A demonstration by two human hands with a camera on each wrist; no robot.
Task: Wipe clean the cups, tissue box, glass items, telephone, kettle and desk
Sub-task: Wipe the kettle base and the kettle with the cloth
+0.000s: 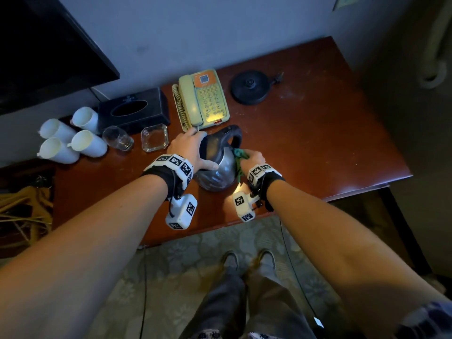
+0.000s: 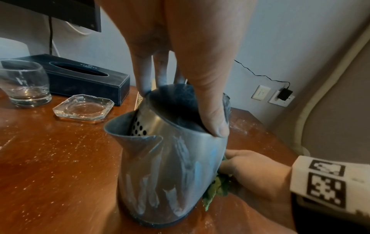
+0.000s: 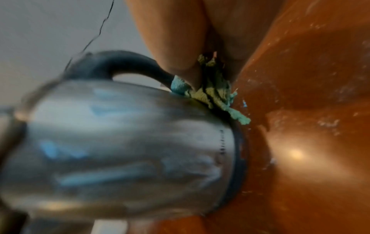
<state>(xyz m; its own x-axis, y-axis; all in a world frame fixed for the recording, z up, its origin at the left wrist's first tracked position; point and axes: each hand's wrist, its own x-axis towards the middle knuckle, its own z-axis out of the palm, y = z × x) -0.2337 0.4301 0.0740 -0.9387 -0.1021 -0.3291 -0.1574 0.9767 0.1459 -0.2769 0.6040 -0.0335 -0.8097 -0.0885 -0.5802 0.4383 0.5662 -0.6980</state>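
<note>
Steadying the kettle (image 1: 215,167) on the desk (image 1: 318,148) with left hand (image 1: 193,150) clamped over its rim, pressing a bunched green cloth (image 1: 239,156) gripped in right hand (image 1: 253,157) against the wall below the handle; possibly risking tipping the kettle leftward, toward the glass ashtray (image 1: 155,138).

Bench (image 1: 318,143), against the wall.
Rear row, left to right: tissue box (image 1: 133,110), telephone (image 1: 203,99), kettle base (image 1: 250,87).
Left end: four cups (image 1: 71,137) lying clustered, before and left of the tissue box.
Glass (image 1: 118,138) right of the cups; ashtray (image 1: 155,137) right of the glass, both before the tissue box.
Kettle (image 1: 216,165) on the bench, before the telephone, right of the ashtray.
Cloth (image 1: 239,159) against the kettle's right side.
Hands: left (image 1: 193,150) on the kettle's top, right (image 1: 253,159) on the cloth.
</note>
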